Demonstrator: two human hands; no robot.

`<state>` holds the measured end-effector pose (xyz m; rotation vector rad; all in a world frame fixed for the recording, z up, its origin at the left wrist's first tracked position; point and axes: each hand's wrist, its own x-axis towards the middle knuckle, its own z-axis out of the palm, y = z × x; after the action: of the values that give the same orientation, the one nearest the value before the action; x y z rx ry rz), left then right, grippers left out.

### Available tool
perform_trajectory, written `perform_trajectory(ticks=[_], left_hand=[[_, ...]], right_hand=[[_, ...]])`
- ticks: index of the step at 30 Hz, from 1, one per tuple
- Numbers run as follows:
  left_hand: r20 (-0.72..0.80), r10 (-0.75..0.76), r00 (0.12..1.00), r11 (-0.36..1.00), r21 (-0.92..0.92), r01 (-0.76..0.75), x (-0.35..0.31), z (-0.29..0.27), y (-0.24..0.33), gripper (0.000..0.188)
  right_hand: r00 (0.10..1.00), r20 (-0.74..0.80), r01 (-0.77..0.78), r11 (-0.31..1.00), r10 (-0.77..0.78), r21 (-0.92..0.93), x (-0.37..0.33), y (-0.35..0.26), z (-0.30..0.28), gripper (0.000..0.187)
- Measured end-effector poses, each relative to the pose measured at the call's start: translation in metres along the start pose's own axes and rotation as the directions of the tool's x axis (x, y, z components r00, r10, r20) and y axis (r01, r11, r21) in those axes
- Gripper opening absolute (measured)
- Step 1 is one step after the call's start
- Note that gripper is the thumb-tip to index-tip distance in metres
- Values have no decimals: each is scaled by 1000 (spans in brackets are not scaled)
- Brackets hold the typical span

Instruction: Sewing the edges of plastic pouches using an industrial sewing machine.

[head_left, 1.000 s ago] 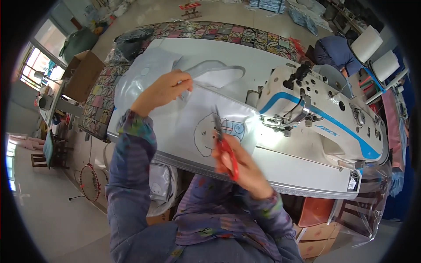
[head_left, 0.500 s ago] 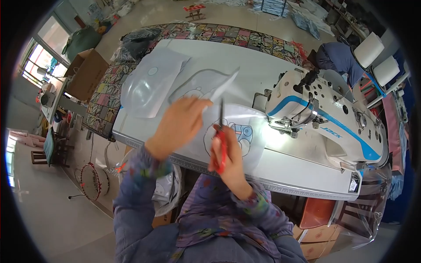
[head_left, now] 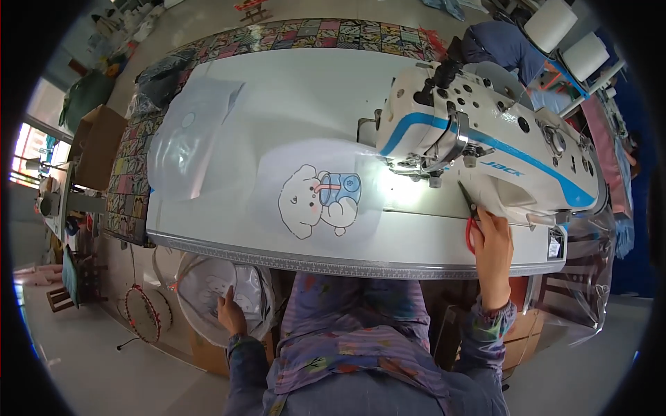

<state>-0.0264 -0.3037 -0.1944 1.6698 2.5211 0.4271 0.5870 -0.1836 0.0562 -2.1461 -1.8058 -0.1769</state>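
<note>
A translucent sheet with a cartoon puppy and a blue cup [head_left: 298, 201] lies flat on the white sewing table, left of the sewing machine [head_left: 499, 145]. To the right, beside the machine's base, my right hand [head_left: 494, 253] is closed at the red handles of a pair of scissors [head_left: 473, 220], whose dark blades point away from me on the tabletop. Below the table's front edge, my left hand [head_left: 232, 315] is over a white basket [head_left: 186, 295], fingers apart. Similar printed pieces [head_left: 246, 288] lie in that basket, next to the fingers.
Clear plastic sheets [head_left: 187, 149] are stacked at the table's left end. A patchwork-patterned cloth [head_left: 298, 35] borders the table's far and left sides. Thread cones [head_left: 551, 24] stand behind the machine. A cardboard box [head_left: 98, 147] is at far left, and a bent-over person [head_left: 503, 48] beyond the table.
My left hand has dropped from above the table to the basket, and the upper printed piece has left the tabletop. My right hand has carried the scissors rightward to the machine's base.
</note>
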Motion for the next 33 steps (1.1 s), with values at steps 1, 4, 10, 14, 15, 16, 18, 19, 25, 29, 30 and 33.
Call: perform_trajectory(ticks=[1, 4, 10, 14, 15, 16, 18, 19, 25, 29, 30, 33], left_hand=[[70, -41, 997, 997, 70, 37, -1, 13, -13, 51], [256, -98, 962, 977, 209, 44, -6, 44, -24, 43], [-311, -176, 934, 984, -96, 153, 66, 25, 26, 40], [-542, -211, 814, 799, -575, -176, 116, -95, 173, 22], [-588, -116, 800, 731, -596, -332, 120, -113, 193, 15], [-593, -117, 797, 734, -592, -332, 118, -126, 212, 15], [-360, 238, 902, 776, -488, -400, 108, -141, 254, 8], [-331, 393, 858, 711, -482, -512, 105, -146, 275, 10], [-151, 799, 582, 395, -598, -697, 119, -115, 358, 31], [-44, 847, 530, 438, -507, -743, 135, -105, 363, 35], [-25, 872, 489, 415, -492, -766, 141, -105, 364, 36], [35, 914, 404, 368, -492, -789, 156, -102, 366, 38]], right_hand=[[1000, -9, 6, 998, -7, -67, 3, -2, 0, 35], [996, -85, 51, 984, -37, 168, 11, -31, 3, 32], [916, -1, 329, 750, -401, 573, 38, -110, 43, 44], [822, -35, 511, 710, -568, 484, 54, -112, 67, 51], [802, -22, 532, 696, -598, 483, 57, -113, 71, 53], [799, -26, 535, 690, -601, 486, 58, -112, 73, 53], [783, 4, 530, 671, -622, 518, 55, -104, 69, 53], [784, 4, 529, 672, -620, 518, 55, -103, 67, 53], [789, 30, 511, 681, -614, 524, 56, -97, 66, 55], [798, 57, 483, 692, -600, 536, 58, -97, 67, 56], [800, 59, 478, 693, -597, 540, 57, -97, 66, 56], [806, 39, 478, 687, -591, 547, 58, -97, 68, 57]])
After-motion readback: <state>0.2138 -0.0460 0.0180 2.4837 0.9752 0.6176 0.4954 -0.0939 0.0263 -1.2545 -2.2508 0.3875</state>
